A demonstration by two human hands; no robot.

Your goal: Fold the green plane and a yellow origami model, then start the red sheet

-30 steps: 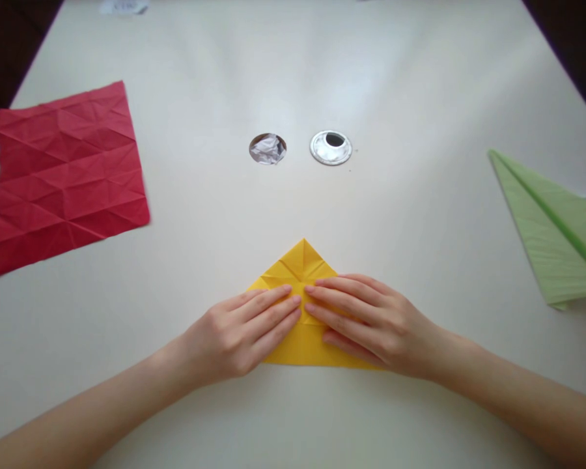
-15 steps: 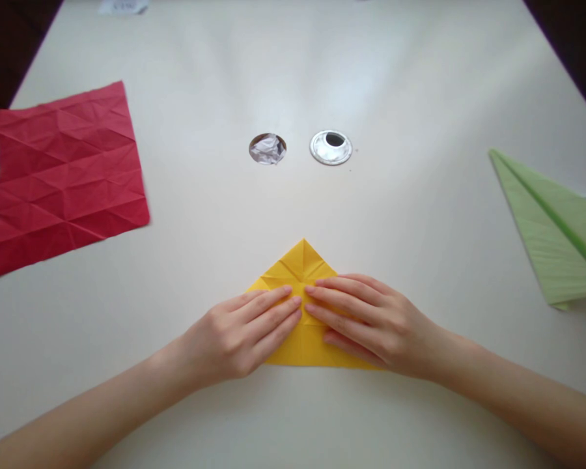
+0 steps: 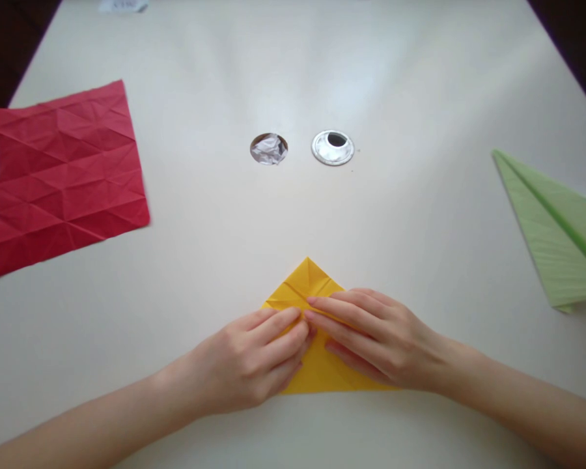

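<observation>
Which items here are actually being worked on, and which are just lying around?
In hand:
- yellow folded paper triangle, flat on the table
- left hand and right hand, fingers resting on it

Lying about:
- creased red paper sheet, left
- green folded paper, right
- crumpled white paper in a table hole
- metal grommet

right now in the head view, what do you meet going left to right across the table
creased red paper square → round hole stuffed with crumpled white paper → folded yellow paper triangle → shiny metal ring → folded green paper plane
</observation>
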